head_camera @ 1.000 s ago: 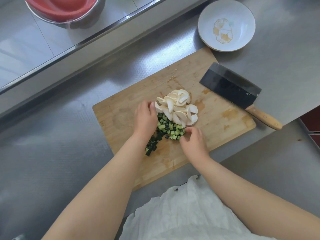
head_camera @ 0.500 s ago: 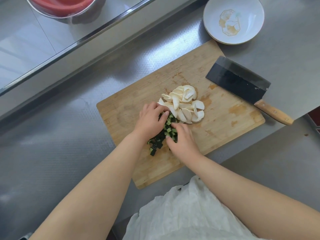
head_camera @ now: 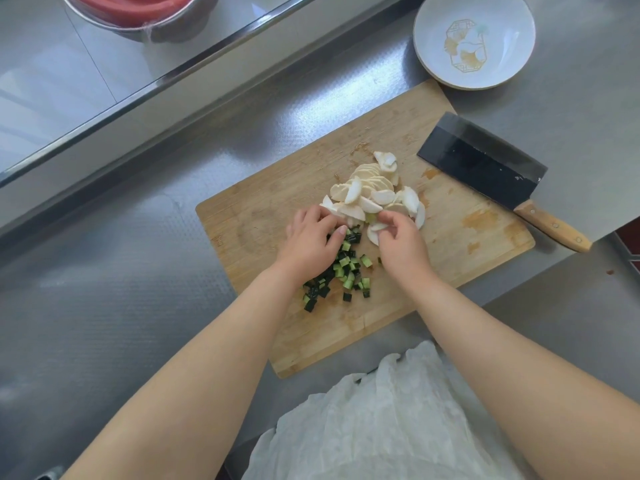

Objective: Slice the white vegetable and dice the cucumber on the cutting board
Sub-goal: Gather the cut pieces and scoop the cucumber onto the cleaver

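On the steel counter (head_camera: 121, 289) in front of me, my wooden cutting board (head_camera: 249, 230) lies at an angle, and both jobs look finished as far as I can judge: I see no whole vegetable left on the board, only cut pieces. The cleaver (head_camera: 485, 168) lies flat and untouched at the board's far right corner, its blade partly over the board and its wooden handle out over the counter, well apart from either hand. Beyond that corner stands a white bowl (head_camera: 512, 36), which holds nothing I can make out but its printed pattern. A red basin (head_camera: 138, 8) stands at the far left on the raised surface behind the counter's edge.

The white vegetable slices (head_camera: 370, 192) lie heaped near the middle of the board. The cucumber dice (head_camera: 346, 268) are strewn just nearer to me, touching the slices at their far end and trailing toward my left wrist.

What seems left is only gathering up, perhaps for the bowl. My left hand (head_camera: 308, 240) rests on the board at the seam between the two piles, fingers bent over the near-left edge of the slices, thumb down among the dice; whether it has actually gripped anything I cannot tell. My right hand (head_camera: 398, 240) lies just beside it, on the near-right edge of the white heap, fingers curled round one or two slices. The dice lie between my wrists.
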Demonstrator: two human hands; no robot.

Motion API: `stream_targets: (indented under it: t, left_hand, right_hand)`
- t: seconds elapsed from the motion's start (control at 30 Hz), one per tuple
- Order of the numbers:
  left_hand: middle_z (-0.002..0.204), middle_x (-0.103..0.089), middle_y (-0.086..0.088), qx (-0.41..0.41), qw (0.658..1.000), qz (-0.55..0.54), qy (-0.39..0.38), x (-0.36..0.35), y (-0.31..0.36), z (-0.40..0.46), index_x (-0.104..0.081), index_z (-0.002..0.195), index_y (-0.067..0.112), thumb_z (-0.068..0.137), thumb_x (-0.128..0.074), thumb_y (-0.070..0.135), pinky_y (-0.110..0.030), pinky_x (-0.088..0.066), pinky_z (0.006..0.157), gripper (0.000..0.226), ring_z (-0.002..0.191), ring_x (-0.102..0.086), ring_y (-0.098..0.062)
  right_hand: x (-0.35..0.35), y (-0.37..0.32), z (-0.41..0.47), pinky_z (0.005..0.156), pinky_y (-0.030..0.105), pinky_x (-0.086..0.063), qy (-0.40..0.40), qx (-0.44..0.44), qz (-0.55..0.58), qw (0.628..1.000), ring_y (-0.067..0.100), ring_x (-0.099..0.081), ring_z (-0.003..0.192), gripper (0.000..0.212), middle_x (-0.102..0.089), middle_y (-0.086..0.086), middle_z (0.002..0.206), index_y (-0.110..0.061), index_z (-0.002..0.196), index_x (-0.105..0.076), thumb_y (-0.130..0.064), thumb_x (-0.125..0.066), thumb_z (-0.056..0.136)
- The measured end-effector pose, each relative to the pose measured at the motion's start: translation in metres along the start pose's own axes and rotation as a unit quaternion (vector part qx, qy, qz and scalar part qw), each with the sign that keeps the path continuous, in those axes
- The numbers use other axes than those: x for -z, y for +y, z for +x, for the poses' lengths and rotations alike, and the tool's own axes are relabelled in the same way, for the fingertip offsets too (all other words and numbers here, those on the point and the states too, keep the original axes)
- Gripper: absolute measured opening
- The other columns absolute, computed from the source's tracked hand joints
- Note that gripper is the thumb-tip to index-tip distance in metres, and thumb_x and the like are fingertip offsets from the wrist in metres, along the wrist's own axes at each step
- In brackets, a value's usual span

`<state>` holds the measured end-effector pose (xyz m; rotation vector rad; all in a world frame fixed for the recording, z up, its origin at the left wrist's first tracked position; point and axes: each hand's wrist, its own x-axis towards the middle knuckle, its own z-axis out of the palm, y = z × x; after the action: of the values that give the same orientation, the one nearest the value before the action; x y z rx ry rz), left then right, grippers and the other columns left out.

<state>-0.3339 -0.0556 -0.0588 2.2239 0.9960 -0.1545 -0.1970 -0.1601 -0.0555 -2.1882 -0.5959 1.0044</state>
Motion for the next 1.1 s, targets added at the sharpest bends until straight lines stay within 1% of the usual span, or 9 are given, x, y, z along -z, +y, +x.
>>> stream_targets:
  t: [0.13, 0.23, 0.4, 0.47, 0.57, 0.73, 0.87, 1.0, 1.1]
  left_hand:
    - [0.107, -0.043, 0.014, -0.015, 1.0, 0.007, 0.012, -0.003, -0.002, -0.003, -0.063, 0.103, 0.028, 0.098, -0.035, 0.044, -0.035, -0.027, 0.092, 0.032, 0.109, -0.03, -0.012]
    - [0.107, -0.048, 0.016, -0.021, 1.0, 0.002, 0.022, -0.005, -0.007, -0.006, -0.063, 0.102, 0.027, 0.098, -0.037, 0.041, -0.035, -0.028, 0.092, 0.03, 0.106, -0.029, -0.007]
    - [0.112, -0.051, 0.016, -0.023, 1.0, 0.006, 0.017, -0.004, -0.009, -0.005, -0.061, 0.113, 0.031, 0.097, -0.035, 0.041, -0.031, -0.025, 0.091, 0.031, 0.109, -0.031, -0.008]
    - [0.111, -0.051, 0.015, -0.022, 1.0, -0.003, 0.009, -0.003, -0.006, -0.003, -0.062, 0.113, 0.032, 0.098, -0.036, 0.038, -0.031, -0.024, 0.09, 0.031, 0.11, -0.031, -0.009]
    - [0.114, -0.053, 0.012, -0.02, 1.0, -0.017, 0.009, -0.002, -0.002, 0.0, -0.06, 0.115, 0.03, 0.098, -0.037, 0.035, -0.031, -0.029, 0.093, 0.03, 0.111, -0.034, -0.011]
    - [0.119, -0.055, 0.01, -0.014, 0.999, -0.036, 0.029, 0.002, -0.001, 0.003, -0.058, 0.119, 0.024, 0.099, -0.038, 0.026, -0.034, -0.034, 0.1, 0.028, 0.117, -0.039, -0.012]
    - [0.121, -0.056, 0.009, -0.008, 0.999, -0.04, 0.029, 0.003, -0.001, 0.006, -0.059, 0.12, 0.023, 0.099, -0.037, 0.021, -0.035, -0.033, 0.104, 0.03, 0.118, -0.039, -0.012]
    - [0.121, -0.055, 0.01, -0.012, 0.999, -0.032, 0.018, 0.004, 0.0, 0.006, -0.06, 0.119, 0.024, 0.098, -0.039, 0.024, -0.036, -0.033, 0.101, 0.029, 0.116, -0.04, -0.013]
    - [0.124, -0.053, 0.01, -0.019, 1.0, 0.002, 0.003, 0.003, 0.001, 0.005, -0.058, 0.121, 0.025, 0.098, -0.038, 0.028, -0.037, -0.033, 0.099, 0.03, 0.115, -0.039, -0.013]
  right_hand:
    - [-0.006, 0.001, -0.013, 0.087, 0.023, -0.039, -0.034, 0.019, -0.032, 0.999, 0.006, -0.048, 0.104, 0.042, -0.045, -0.005, 0.128, -0.018, 0.132, -0.046, -0.01, -0.041, 0.091]
    - [-0.012, -0.001, -0.018, 0.081, 0.027, -0.044, -0.018, 0.019, -0.028, 0.999, 0.01, -0.05, 0.101, 0.043, -0.048, -0.004, 0.123, -0.019, 0.13, -0.042, -0.011, -0.044, 0.088]
    - [-0.014, -0.007, -0.007, 0.087, 0.024, -0.044, 0.014, 0.0, -0.013, 1.0, 0.01, -0.051, 0.104, 0.045, -0.039, -0.003, 0.132, -0.018, 0.135, -0.043, -0.009, -0.047, 0.091]
    - [-0.012, -0.007, 0.001, 0.081, 0.022, -0.043, 0.022, 0.007, -0.026, 0.999, 0.007, -0.053, 0.094, 0.036, -0.043, -0.003, 0.13, -0.019, 0.127, -0.049, -0.015, -0.053, 0.091]
    - [-0.011, -0.007, 0.009, 0.072, 0.025, -0.04, 0.035, 0.004, -0.064, 0.997, 0.005, -0.049, 0.09, 0.029, -0.052, -0.007, 0.118, -0.023, 0.115, -0.053, -0.031, -0.061, 0.089]
    - [-0.015, -0.014, 0.012, 0.057, 0.028, -0.035, 0.051, -0.015, -0.197, 0.979, 0.01, -0.047, 0.075, 0.031, -0.051, -0.007, 0.109, -0.026, 0.102, -0.056, -0.051, -0.058, 0.085]
    - [-0.015, -0.017, 0.009, 0.052, 0.026, -0.032, 0.033, -0.02, -0.195, 0.98, 0.01, -0.048, 0.07, 0.018, -0.051, -0.008, 0.102, -0.028, 0.093, -0.055, -0.045, -0.058, 0.087]
    - [-0.014, -0.016, 0.001, 0.058, 0.028, -0.042, 0.008, -0.014, -0.158, 0.987, 0.011, -0.056, 0.076, 0.011, -0.058, -0.011, 0.094, -0.026, 0.096, -0.059, -0.034, -0.056, 0.088]
    - [-0.009, -0.017, -0.001, 0.059, 0.027, -0.044, -0.044, -0.032, -0.164, 0.985, 0.012, -0.059, 0.075, 0.014, -0.062, -0.012, 0.081, -0.026, 0.092, -0.063, -0.037, -0.054, 0.09]
